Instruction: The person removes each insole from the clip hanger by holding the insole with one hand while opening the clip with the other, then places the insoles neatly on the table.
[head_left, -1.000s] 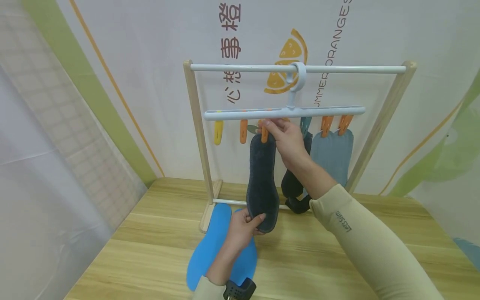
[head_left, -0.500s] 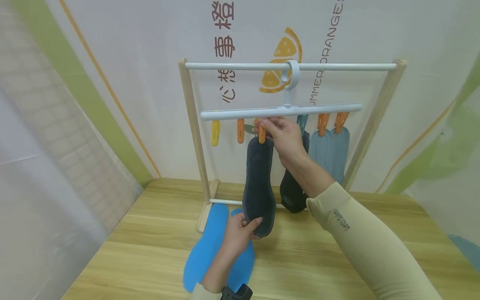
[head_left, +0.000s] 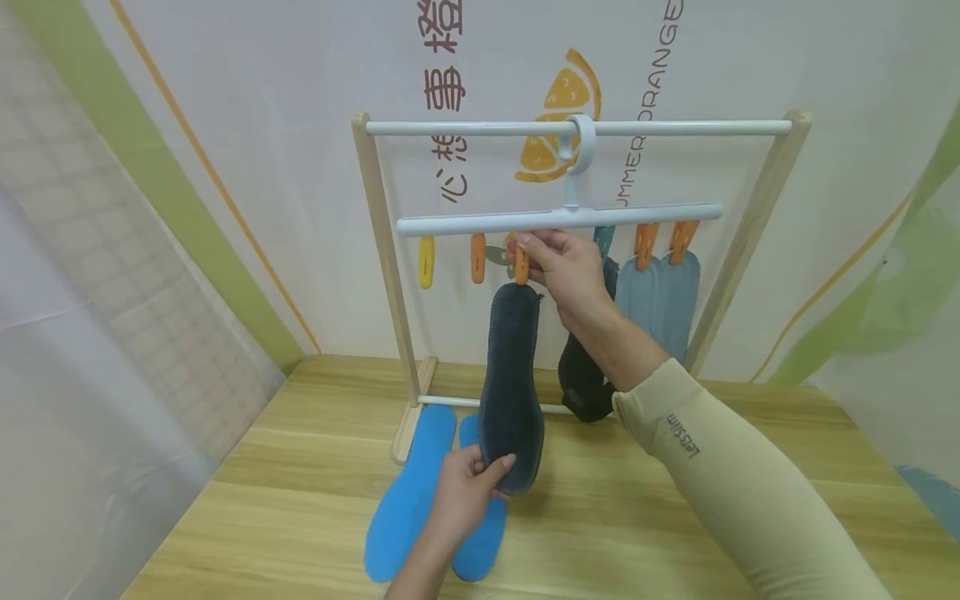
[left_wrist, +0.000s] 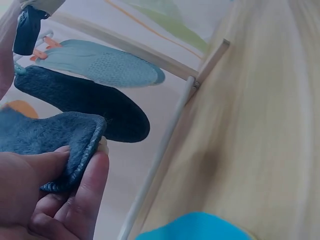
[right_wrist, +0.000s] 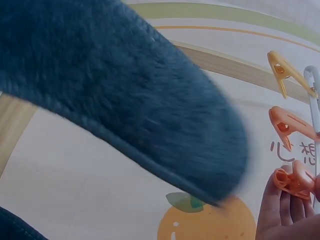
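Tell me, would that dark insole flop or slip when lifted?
The dark insole is probably fairly stiff: held at one end by the left hand, it isn't folding over. It looks fuzzy, so probably won't slip easily.

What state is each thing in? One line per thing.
Left hand: pinches the lower end of the dark insole
Right hand: holds an orange clip
Dark insole: free of the clips
Held clip: no insole in it
Yellow clip: empty
Orange clip beside it: empty
Second dark insole: hanging from teal clip
Light blue insoles: hanging from other orange clips
Bright blue insoles: flat on table
Hanger: hooked on rail
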